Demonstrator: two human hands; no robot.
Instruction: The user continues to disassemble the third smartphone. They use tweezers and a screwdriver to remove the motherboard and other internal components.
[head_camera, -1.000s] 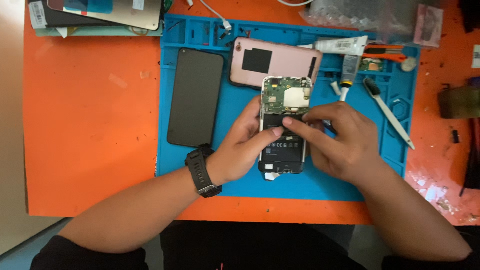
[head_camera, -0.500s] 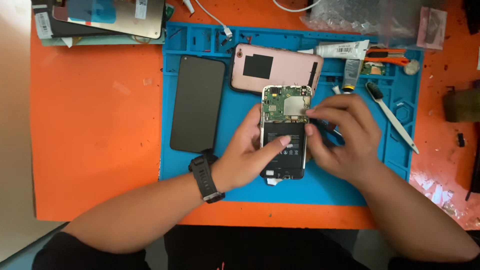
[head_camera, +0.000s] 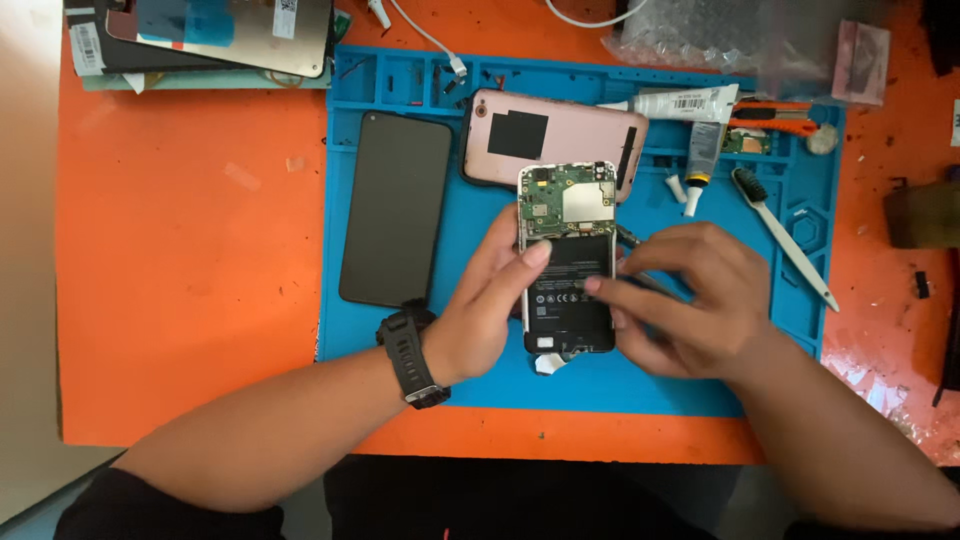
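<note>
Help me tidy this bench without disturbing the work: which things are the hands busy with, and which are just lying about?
In hand:
- opened phone, steadied by the left hand
- thin metal tool, in the right hand
- blue mat underneath

Lying about:
- black phone
- pink back cover
- white tube
- toothbrush
- orange-handled cutter
- stacked screens

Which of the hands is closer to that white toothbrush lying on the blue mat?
Right. The right hand sits just left of the toothbrush, apart from it. The left hand is farther off, beyond the opened phone.
</note>
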